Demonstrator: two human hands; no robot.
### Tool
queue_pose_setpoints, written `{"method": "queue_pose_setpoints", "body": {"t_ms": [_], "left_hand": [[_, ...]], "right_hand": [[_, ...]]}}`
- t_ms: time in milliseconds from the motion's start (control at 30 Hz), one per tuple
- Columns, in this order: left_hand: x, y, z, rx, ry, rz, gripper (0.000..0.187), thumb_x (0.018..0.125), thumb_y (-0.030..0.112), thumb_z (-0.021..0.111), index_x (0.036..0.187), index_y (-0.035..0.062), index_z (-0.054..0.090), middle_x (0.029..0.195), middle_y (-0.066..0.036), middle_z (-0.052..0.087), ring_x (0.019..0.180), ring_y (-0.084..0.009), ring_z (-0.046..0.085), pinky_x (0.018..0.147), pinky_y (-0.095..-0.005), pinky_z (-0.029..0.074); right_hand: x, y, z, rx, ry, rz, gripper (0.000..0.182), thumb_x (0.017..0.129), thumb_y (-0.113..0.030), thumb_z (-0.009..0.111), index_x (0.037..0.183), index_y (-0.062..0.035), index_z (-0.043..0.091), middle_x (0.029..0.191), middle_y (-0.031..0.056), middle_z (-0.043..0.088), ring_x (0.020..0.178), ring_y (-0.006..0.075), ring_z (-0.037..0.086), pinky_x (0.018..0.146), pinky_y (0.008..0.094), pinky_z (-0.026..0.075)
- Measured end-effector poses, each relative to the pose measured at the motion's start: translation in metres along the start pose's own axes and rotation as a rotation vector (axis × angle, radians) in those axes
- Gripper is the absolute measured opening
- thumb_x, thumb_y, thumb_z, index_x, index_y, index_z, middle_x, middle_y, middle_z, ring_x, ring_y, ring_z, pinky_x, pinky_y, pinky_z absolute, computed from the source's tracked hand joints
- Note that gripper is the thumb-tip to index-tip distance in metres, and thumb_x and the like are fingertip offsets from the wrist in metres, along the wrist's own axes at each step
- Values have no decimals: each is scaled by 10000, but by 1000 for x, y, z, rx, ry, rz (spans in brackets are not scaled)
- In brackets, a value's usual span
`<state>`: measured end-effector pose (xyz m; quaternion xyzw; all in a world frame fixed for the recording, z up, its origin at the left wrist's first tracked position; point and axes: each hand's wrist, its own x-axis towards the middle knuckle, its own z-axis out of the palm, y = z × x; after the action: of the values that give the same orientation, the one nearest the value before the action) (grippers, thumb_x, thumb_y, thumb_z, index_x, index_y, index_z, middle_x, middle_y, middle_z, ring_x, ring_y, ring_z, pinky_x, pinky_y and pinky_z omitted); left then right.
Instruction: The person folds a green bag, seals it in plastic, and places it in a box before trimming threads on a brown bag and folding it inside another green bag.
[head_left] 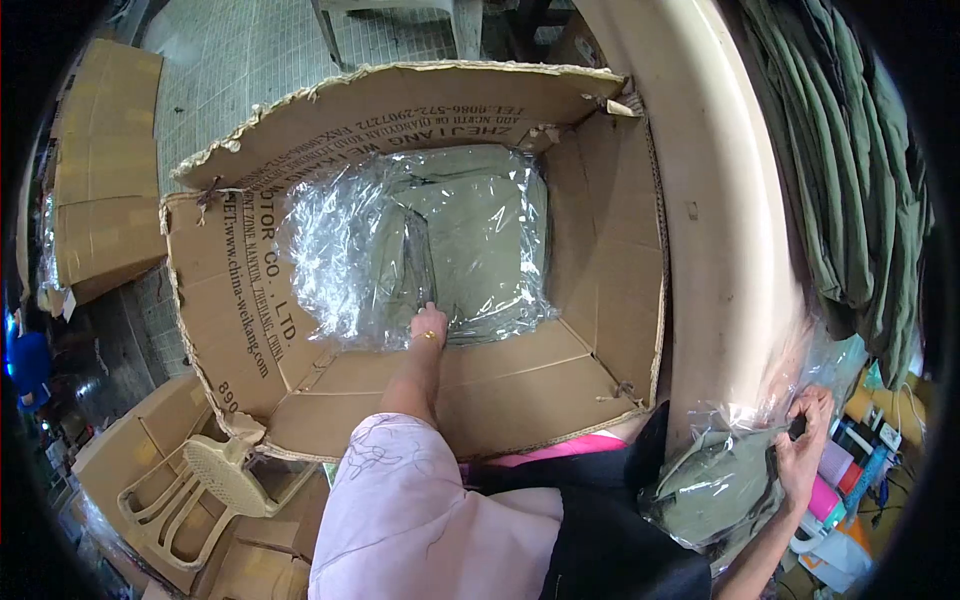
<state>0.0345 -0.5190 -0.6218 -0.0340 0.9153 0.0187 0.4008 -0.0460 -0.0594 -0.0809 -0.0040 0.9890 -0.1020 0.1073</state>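
Observation:
A large open cardboard box (pixel 490 405) stands in front of me, with green garments in clear plastic bags (pixel 475 235) inside it. My left hand (pixel 429 326) reaches down into the box and meets the near edge of the bagged garments; its fingers are bunched together at the plastic. At the lower right, my right hand (pixel 803 440) holds the edge of another clear bag with a folded green garment (pixel 715 490) in it, thumb and fingers pinched. This bag lies beside my body, at the near end of the pale table.
A pale curved tabletop (pixel 720 200) runs along the box's right side. Green garments (pixel 850 170) hang or lie stacked beyond it. Cones and small items (pixel 825 500) crowd the lower right. A plastic chair (pixel 225 480) and cardboard boxes (pixel 105 160) stand at left.

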Motion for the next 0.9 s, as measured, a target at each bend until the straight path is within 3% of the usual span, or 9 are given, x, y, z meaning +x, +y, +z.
{"method": "queue_pose_setpoints", "body": {"t_ms": [233, 400, 467, 533, 633, 700, 767, 800, 900], "left_hand": [[-10, 6, -34, -48, -126, 54, 211, 895, 158, 570, 982, 70, 740, 1085, -138, 704, 960, -298, 697, 791, -422, 573], [-76, 60, -193, 68, -333, 786, 421, 744, 487, 755, 902, 96, 750, 938, -76, 742, 902, -276, 704, 823, -381, 558], [-159, 61, -299, -810, -562, 1053, 844, 670, 477, 869, 1304, 28, 538, 1062, -101, 671, 1115, -177, 605, 991, -341, 461], [-216, 70, -333, -1047, -361, 1431, 1058, 634, 461, 899, 1429, -5, 381, 1180, -145, 625, 1233, -209, 525, 1071, -354, 395], [-288, 84, -334, -1574, -192, 1264, 1079, 598, 394, 931, 1421, -29, 377, 1213, -164, 603, 1243, -220, 511, 1076, -372, 390], [-289, 64, -342, -1441, -127, 1086, 865, 635, 309, 900, 1317, -40, 499, 1145, -152, 645, 1128, -200, 572, 996, -363, 441], [-282, 31, -340, -1412, 54, 770, 556, 700, 224, 848, 1145, -48, 655, 1021, -114, 701, 941, -155, 638, 869, -326, 500], [-271, 12, -332, -1500, 176, 640, 463, 728, 226, 827, 1076, -46, 688, 965, -88, 715, 869, -130, 643, 823, -298, 508], [-265, -103, -349, -1625, 788, 581, 470, 762, 68, 666, 1217, -29, 598, 1102, -116, 673, 1008, -220, 633, 910, -345, 492]], "right_hand": [[-6, -20, -14, -212, 16, -97, 511, 802, -492, 675, 829, -2, 530, 819, 122, 452, 860, 318, 441, 863, 434, 353], [-19, -76, -48, -80, 123, -298, 228, 674, -130, 683, 738, 5, 511, 733, 138, 434, 781, 346, 434, 827, 438, 364], [-14, -119, -64, -84, 189, -336, 203, 617, -56, 650, 735, 0, 495, 728, 153, 426, 729, 357, 431, 809, 431, 379], [-4, -154, -75, -115, 304, -396, 222, 646, -55, 646, 843, 7, 565, 785, 161, 504, 788, 376, 497, 799, 429, 409], [29, -202, -84, -147, 685, -598, 290, 725, -126, 715, 978, -10, 634, 943, 128, 637, 905, 307, 590, 853, 378, 434], [48, -250, -120, 24, 482, -595, 166, 806, -156, 695, 935, -52, 688, 917, 128, 674, 827, 263, 632, 776, 371, 474], [74, -264, -119, 699, 364, -706, 203, 865, -132, 671, 972, 41, 668, 884, -3, 641, 816, 91, 596, 767, 241, 474], [85, -274, -135, 812, 46, -974, 130, 919, -118, 671, 974, -1, 677, 824, 30, 669, 694, 79, 567, 650, 216, 468], [106, -298, -118, 920, 178, -1053, 107, 915, -106, 672, 856, -17, 663, 708, -11, 621, 629, 57, 524, 596, 217, 432]]}}
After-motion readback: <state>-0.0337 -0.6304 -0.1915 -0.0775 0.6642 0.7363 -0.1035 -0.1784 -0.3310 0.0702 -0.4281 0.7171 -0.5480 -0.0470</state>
